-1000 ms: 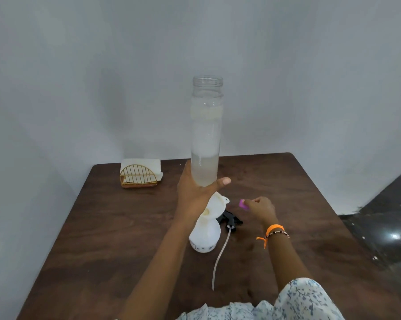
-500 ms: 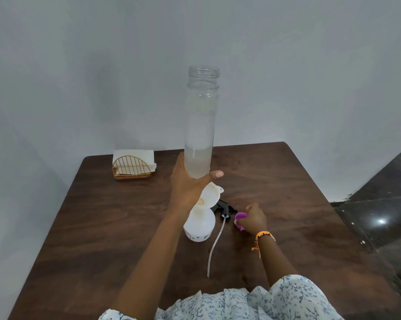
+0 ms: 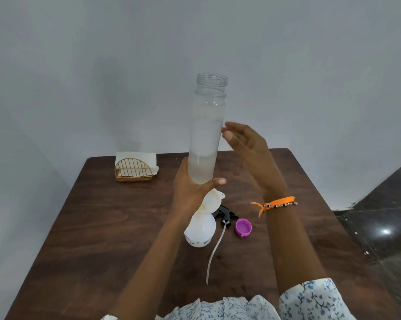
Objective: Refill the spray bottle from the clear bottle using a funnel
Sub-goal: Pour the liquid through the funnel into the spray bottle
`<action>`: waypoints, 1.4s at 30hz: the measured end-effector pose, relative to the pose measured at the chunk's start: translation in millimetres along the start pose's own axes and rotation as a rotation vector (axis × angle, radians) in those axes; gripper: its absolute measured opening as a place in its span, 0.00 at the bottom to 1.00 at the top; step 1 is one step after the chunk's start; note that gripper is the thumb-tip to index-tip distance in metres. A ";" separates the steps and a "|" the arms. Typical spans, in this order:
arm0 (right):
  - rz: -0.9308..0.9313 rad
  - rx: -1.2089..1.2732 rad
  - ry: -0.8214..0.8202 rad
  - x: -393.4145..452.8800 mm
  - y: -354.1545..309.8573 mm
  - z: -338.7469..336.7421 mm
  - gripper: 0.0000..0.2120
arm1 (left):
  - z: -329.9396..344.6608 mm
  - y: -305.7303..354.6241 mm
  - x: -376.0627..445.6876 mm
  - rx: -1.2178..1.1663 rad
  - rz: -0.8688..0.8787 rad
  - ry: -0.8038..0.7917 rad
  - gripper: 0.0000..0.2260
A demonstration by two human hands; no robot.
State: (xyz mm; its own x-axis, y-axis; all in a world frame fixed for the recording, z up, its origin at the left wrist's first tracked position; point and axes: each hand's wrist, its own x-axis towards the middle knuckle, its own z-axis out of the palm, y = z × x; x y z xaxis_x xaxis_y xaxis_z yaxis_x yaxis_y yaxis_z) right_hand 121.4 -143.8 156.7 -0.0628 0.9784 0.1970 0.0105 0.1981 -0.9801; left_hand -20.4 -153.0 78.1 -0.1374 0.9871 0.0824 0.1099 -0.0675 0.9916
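Far left on the bench [image 3: 102,227]: wire napkin holder [image 3: 134,168], clear of the work. Centre: left hand [image 3: 190,192] wrapped round the base of the uncapped clear bottle [image 3: 206,135], held upright above the funnel [image 3: 212,200] seated in the white spray bottle [image 3: 200,229]. Trigger head [image 3: 224,214] with its tube and purple cap [image 3: 243,227] lie just right of it. Right hand [image 3: 245,144] open, empty, fingers [image 3: 227,135] at the bottle's side. Risk: the low one-handed grip lets the bottle tip fast, overshooting the funnel or knocking the light spray bottle over.
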 end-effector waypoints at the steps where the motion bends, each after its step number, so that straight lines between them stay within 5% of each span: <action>1: -0.029 0.013 -0.040 1.4 -8.9 5.0 0.20 | -0.1 -1.5 0.5 -0.002 -0.005 -0.003 0.30; 5: -0.086 -0.030 -0.086 3.6 -23.5 22.8 0.27 | -1.5 3.2 -1.9 0.032 0.028 0.003 0.32; 15: -0.176 -0.106 0.138 -3.2 -21.5 27.9 0.26 | -3.4 5.5 -2.7 0.093 0.051 -0.125 0.37; 21: -0.204 -0.155 0.191 -9.8 -16.8 22.7 0.27 | -11.2 6.1 -2.5 0.113 0.046 -0.359 0.57; 34: -0.268 -0.420 0.247 -35.1 15.5 7.6 0.22 | -37.3 -31.4 -13.9 0.214 -0.091 -0.370 0.51; 42: -0.161 -0.608 0.138 -54.0 59.0 -5.4 0.30 | -35.4 -55.3 -24.1 0.199 -0.130 -0.366 0.48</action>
State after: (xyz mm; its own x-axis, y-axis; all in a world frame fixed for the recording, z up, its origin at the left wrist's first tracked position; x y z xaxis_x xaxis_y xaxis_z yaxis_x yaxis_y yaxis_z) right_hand 130.8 -184.7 88.4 0.0176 0.9241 0.3818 0.5779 0.3022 -0.7581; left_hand -58.1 -178.2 24.8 0.1913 0.9745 -0.1175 0.3071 0.0543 0.9501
